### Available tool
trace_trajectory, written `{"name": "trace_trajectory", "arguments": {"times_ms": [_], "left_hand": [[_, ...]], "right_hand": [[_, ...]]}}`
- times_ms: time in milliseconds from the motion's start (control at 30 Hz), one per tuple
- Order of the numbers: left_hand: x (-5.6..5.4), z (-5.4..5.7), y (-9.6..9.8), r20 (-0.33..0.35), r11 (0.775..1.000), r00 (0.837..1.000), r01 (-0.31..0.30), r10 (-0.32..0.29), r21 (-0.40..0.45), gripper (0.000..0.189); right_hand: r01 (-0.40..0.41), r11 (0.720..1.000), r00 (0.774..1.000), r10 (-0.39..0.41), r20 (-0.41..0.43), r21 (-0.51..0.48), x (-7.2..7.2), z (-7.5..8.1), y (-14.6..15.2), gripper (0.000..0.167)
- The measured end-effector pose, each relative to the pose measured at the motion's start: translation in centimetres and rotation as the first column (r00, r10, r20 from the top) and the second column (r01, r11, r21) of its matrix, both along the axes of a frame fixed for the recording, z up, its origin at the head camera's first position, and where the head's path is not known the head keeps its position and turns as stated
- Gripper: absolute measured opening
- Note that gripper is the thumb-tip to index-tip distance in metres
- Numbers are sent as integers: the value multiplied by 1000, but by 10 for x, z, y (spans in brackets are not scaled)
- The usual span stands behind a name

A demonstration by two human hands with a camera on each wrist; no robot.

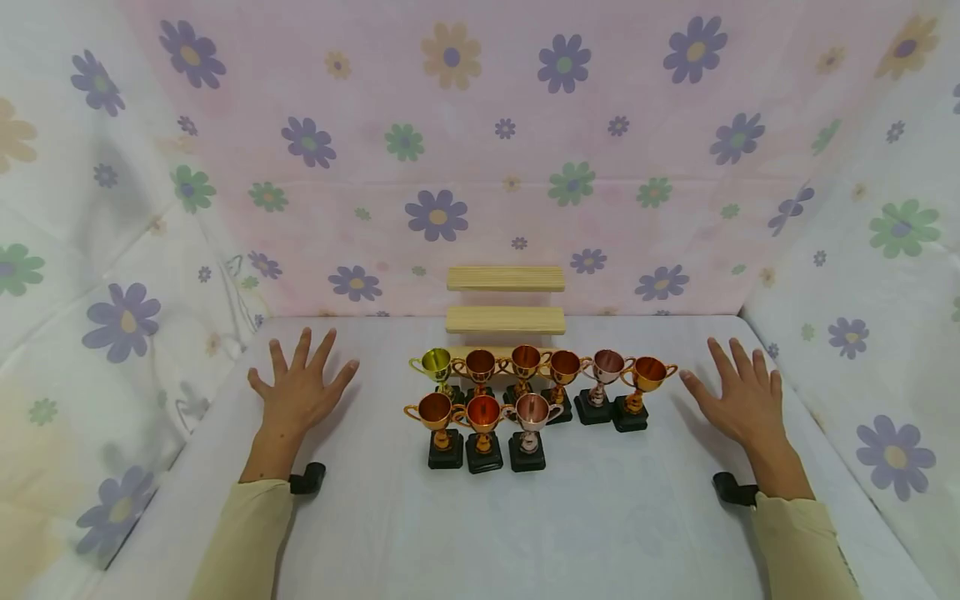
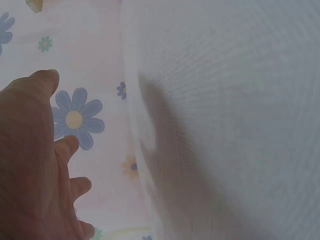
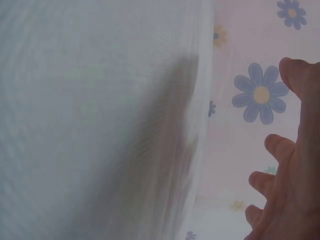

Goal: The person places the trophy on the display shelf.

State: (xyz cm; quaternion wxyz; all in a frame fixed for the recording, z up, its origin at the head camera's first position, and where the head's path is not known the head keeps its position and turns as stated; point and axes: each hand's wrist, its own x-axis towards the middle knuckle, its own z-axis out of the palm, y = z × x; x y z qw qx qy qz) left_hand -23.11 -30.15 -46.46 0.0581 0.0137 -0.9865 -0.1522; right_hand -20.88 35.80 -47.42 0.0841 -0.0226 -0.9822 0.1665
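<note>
My left hand [image 1: 294, 400] is spread wide over the left side of the white table, fingers pointing away and nothing in them. On the right, my right hand [image 1: 738, 402] mirrors it, also bare. Small trophy cups on black bases stand upright between them in two rows. Three form the front row: a bronze trophy [image 1: 436, 412], an orange-gold trophy [image 1: 483, 412] and a rose-coloured trophy [image 1: 533, 412]. Several stand behind, from a yellow-gold trophy [image 1: 437, 363] at the left to an orange-gold trophy [image 1: 649, 374], nearest my right hand. Both wrist views show spread fingers and a shadow on the cloth.
Behind the trophies rises a tiered wooden stand [image 1: 506, 320], its lowest step partly hidden by the back row. A flowered cloth backdrop [image 1: 480, 108] closes off the rear, and similar cloth hangs along both sides. Each wrist wears a black camera mount [image 1: 309, 478].
</note>
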Motion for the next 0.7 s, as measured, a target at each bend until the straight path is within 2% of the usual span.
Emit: {"name": "trace_trajectory", "arguments": {"times_ms": [300,700], "left_hand": [[-1,4,2,-19,1000,1000,20,-20,-4,87],[-2,0,2,-64,999,997,42,-42,-10,83]], "right_hand": [[5,1000,1000,-5,-4,-9,-2,0,1,93],[-1,1000,998,0,-62,-17,-2,0,1,86]]}}
